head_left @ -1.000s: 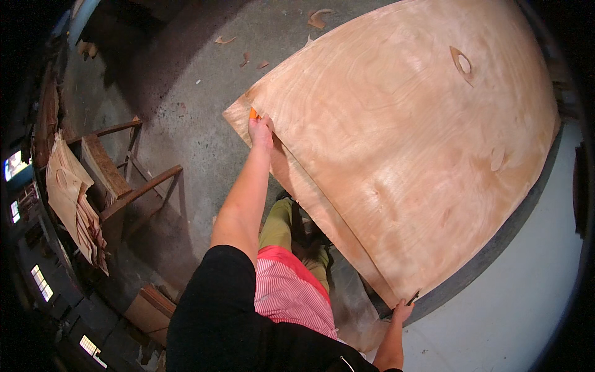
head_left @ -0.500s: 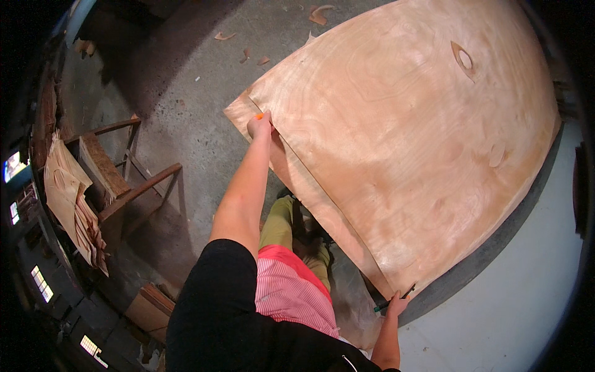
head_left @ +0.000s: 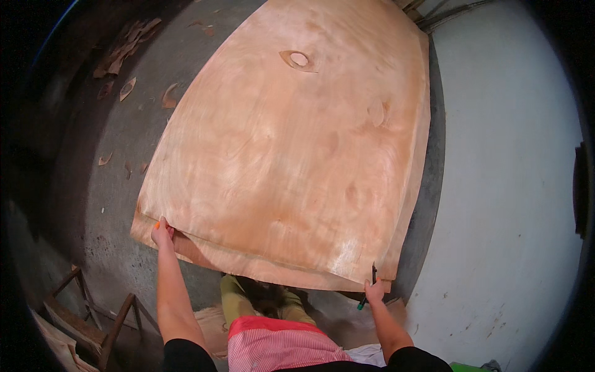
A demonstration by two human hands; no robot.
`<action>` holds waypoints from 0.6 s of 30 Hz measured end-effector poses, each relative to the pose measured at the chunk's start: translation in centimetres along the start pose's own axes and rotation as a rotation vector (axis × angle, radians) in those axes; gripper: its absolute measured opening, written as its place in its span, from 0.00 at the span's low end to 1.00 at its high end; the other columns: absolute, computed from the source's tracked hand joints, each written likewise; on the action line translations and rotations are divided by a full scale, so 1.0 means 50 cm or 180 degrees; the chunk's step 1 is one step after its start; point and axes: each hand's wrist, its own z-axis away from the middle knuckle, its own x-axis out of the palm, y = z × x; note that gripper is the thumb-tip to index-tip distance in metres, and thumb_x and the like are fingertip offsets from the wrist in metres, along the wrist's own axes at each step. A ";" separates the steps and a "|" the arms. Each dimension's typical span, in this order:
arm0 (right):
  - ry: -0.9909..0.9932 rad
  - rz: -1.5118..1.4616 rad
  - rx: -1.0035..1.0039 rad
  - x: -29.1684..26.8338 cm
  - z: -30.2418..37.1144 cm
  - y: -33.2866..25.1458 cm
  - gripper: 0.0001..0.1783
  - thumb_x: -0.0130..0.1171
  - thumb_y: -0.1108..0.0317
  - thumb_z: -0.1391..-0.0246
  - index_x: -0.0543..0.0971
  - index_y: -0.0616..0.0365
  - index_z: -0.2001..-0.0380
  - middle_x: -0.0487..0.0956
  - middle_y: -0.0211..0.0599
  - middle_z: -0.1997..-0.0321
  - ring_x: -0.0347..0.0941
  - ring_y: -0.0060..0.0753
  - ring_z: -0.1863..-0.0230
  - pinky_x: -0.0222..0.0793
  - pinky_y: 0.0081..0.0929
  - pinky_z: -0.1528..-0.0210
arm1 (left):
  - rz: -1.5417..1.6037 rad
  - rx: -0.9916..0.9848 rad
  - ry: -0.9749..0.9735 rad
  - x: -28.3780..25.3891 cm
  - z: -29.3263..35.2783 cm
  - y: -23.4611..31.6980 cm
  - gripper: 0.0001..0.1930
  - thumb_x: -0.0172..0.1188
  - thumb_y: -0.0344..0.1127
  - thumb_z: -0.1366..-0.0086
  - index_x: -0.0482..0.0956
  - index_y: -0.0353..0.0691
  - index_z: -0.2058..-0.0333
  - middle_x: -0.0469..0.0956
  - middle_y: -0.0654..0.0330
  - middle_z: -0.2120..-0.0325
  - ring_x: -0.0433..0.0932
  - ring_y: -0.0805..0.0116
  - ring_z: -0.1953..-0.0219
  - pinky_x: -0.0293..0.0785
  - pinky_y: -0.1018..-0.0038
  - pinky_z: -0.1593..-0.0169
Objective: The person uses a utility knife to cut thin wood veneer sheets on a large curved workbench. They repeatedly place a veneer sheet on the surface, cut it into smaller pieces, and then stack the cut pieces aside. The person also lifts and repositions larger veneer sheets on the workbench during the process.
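Observation:
A large, thin wood veneer sheet [head_left: 279, 161] lies over another sheet, whose paler near edge [head_left: 248, 266] shows beneath it. My left hand [head_left: 163, 234] pinches the top sheet's near-left corner, with a small orange patch at a fingertip. At the near-right corner, my right hand [head_left: 374, 291] is closed on the sheet's edge. That same hand also holds a slim dark tool with a green end [head_left: 362, 305], its tip pointing away from me over the veneer. An eye-shaped hole [head_left: 299, 59] opens in the far part of the top sheet.
Veneer scraps [head_left: 127, 89] litter the grey floor on the left. A wooden frame stand [head_left: 87, 322] with sheets on it is at lower left. Along the right runs a broad pale surface [head_left: 502, 186]. Something green [head_left: 466, 367] shows at the bottom edge.
My view has turned to the right, so the sheets now stretch straight ahead and the stand sits lower left. Both hands keep their hold on the near corners.

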 end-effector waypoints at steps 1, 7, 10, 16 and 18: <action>0.0021 -0.0069 0.0010 0.004 0.001 0.003 0.23 0.55 0.56 0.61 0.69 0.64 0.67 0.74 0.51 0.72 0.70 0.50 0.68 0.64 0.38 0.64 | 0.0004 0.0030 0.0006 -0.001 -0.005 -0.004 0.09 0.57 0.38 0.46 0.72 0.40 0.73 0.72 0.66 0.80 0.69 0.77 0.81 0.68 0.83 0.78; 0.0364 0.0255 0.0273 -0.016 -0.007 -0.032 0.19 0.55 0.59 0.61 0.71 0.64 0.69 0.73 0.53 0.71 0.69 0.52 0.65 0.64 0.39 0.62 | -0.0020 0.0081 -0.0088 -0.009 -0.047 -0.031 0.09 0.57 0.38 0.46 0.72 0.39 0.74 0.71 0.66 0.81 0.69 0.78 0.82 0.67 0.84 0.80; 0.0332 0.0380 0.0250 -0.044 0.000 -0.069 0.20 0.56 0.59 0.63 0.72 0.65 0.69 0.73 0.53 0.71 0.69 0.52 0.65 0.64 0.39 0.62 | -0.0227 0.0096 -0.0119 -0.010 -0.060 -0.036 0.09 0.57 0.38 0.46 0.72 0.39 0.75 0.71 0.67 0.82 0.68 0.79 0.83 0.65 0.85 0.83; 0.0290 0.0349 -0.0069 -0.037 0.010 -0.045 0.23 0.57 0.56 0.64 0.72 0.66 0.69 0.73 0.53 0.71 0.69 0.52 0.65 0.63 0.39 0.61 | -0.0272 0.0274 -0.0054 -0.011 -0.042 -0.029 0.08 0.55 0.37 0.45 0.72 0.39 0.76 0.71 0.67 0.82 0.67 0.80 0.84 0.64 0.86 0.82; 0.0122 0.0349 -0.0011 -0.039 0.009 -0.046 0.24 0.56 0.55 0.63 0.71 0.66 0.68 0.73 0.54 0.70 0.69 0.52 0.65 0.63 0.39 0.61 | -0.0160 0.0339 -0.0146 -0.008 -0.030 -0.029 0.08 0.55 0.37 0.45 0.72 0.39 0.75 0.71 0.66 0.82 0.68 0.79 0.83 0.65 0.85 0.81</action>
